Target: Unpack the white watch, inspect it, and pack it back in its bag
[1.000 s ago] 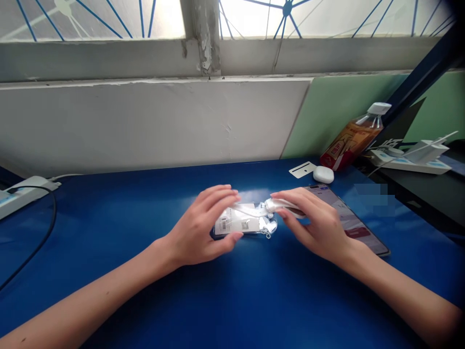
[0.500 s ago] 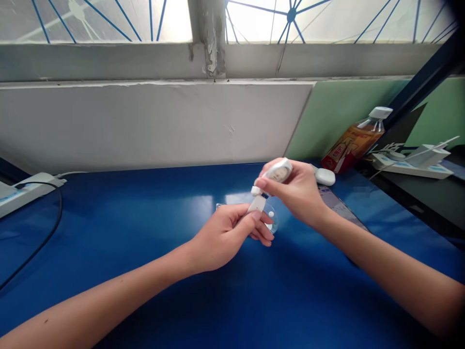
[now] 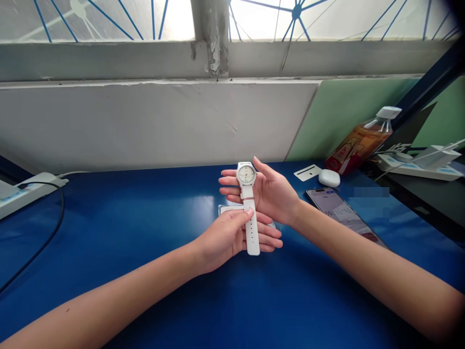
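Note:
A white wristwatch (image 3: 246, 174) with a round pale dial stands up between my hands, its dial facing me. My left hand (image 3: 223, 237) pinches the strap between the thumb on top and the fingers behind; the strap's free end, with its row of holes, hangs down over those fingers. Palm up, my right hand (image 3: 278, 194) is open behind the watch case, fingers pointing left and thumb raised; whether it touches the case I cannot tell. A clear plastic item (image 3: 221, 209) on the blue table (image 3: 145, 218) is mostly hidden behind my hands.
On the right lie a phone (image 3: 336, 206) with its screen lit, a white rounded case (image 3: 329, 178) and a white card (image 3: 307, 172). Behind them an orange-labelled bottle (image 3: 359, 145) leans back. Power strips (image 3: 425, 167) (image 3: 32, 194) sit at both sides, with a black cable (image 3: 60, 218) on the left.
My right hand has let go of the watch case and opened out, palm up, behind it. The watch has turned upright with its dial in view. The card and more of the phone now show.

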